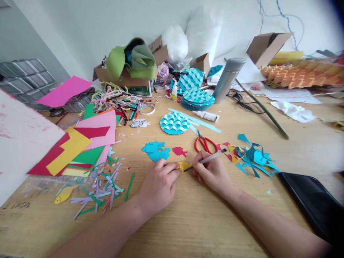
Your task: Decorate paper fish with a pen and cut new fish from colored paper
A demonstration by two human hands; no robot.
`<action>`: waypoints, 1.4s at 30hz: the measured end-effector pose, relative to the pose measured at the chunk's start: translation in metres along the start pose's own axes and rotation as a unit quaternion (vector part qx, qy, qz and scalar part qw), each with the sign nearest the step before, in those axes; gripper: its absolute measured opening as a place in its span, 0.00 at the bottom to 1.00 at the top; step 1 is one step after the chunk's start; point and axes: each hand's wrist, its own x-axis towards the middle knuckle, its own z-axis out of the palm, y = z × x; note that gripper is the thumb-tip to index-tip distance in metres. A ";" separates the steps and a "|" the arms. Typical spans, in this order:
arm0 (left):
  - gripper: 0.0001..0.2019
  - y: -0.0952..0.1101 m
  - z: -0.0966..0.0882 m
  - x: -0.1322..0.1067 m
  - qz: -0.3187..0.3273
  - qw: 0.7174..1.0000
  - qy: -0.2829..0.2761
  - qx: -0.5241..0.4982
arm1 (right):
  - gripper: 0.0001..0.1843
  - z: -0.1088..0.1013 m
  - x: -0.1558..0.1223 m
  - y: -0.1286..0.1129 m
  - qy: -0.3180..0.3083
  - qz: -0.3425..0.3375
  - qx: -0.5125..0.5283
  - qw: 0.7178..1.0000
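Yellow cutout (pixel 185 166) under left hand (pixel 158 186); box (pixel 103 75) holds felt (pixel 139 59).

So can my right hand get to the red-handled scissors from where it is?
Probably yes: the red-handled metal scissors lie on bare wooden table just beyond the right hand, nothing between. That hand grips a slim grey pen-like tool, though, so it isn't free.

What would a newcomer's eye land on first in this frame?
The two hands at the centre of the wooden table: the left hand holds a small yellow paper cutout while the right hand puts a slim pen-like tool to it. Just beyond lie blue paper fish and red scissors, with a bright stack of coloured paper sheets to the left and wavy blue discs further back.
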 end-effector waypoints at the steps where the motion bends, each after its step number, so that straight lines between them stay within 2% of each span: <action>1: 0.23 0.000 0.000 0.000 -0.001 1.000 0.000 0.000 | 0.06 0.000 0.000 0.000 0.001 0.001 0.000 1.000; 42: 0.24 0.001 -0.001 0.000 -0.007 1.000 -0.005 -0.008 | 0.07 -0.001 -0.001 -0.001 0.016 0.007 -0.006 1.000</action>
